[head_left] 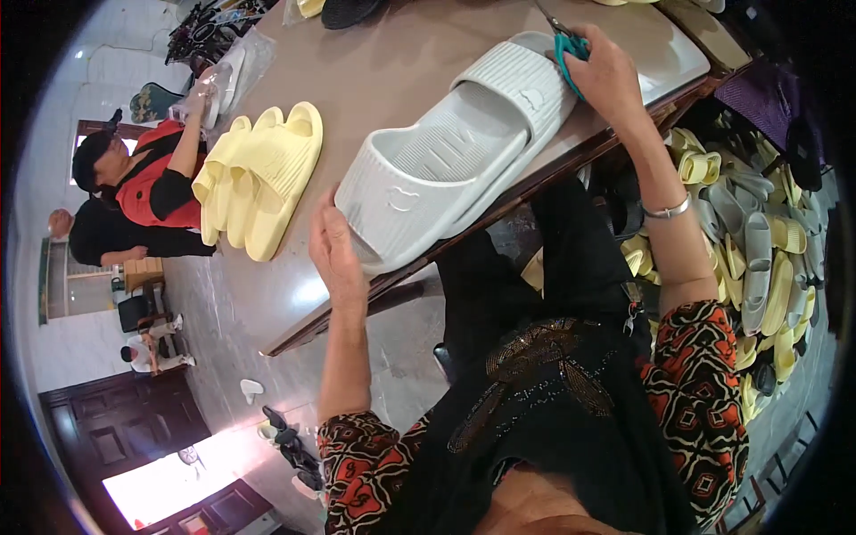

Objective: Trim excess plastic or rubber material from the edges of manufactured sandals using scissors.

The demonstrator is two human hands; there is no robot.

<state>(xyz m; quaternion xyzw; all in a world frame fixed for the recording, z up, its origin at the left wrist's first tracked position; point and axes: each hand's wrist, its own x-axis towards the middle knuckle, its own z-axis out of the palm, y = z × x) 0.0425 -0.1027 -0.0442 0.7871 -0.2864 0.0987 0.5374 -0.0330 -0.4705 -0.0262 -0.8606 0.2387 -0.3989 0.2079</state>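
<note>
- Along the table (392,71) edge nearest you, the grey slippers (459,152) are lying nested head to toe — probably so the pair is taking up less room.
- Your left hand (339,245) is touching the closer slipper's toe end, likely steadying it; some fingers are hiding, so you can't tell whether it's gripping.
- Your right hand (609,78) is closing around the teal handles of the scissors (572,62) by the far end — the blades are pointing away, presumably staying clear of the slippers.
- Yellow slippers (272,183) are standing bunched to the left, seemingly leaving your working side free.
- The smooth brownish tabletop is catching glare at its left corner.
- Beyond it, a co-worker in a red vest (147,198) is holding a clear bag (248,62), and a loose slipper heap (758,259) is covering the floor to your right.
</note>
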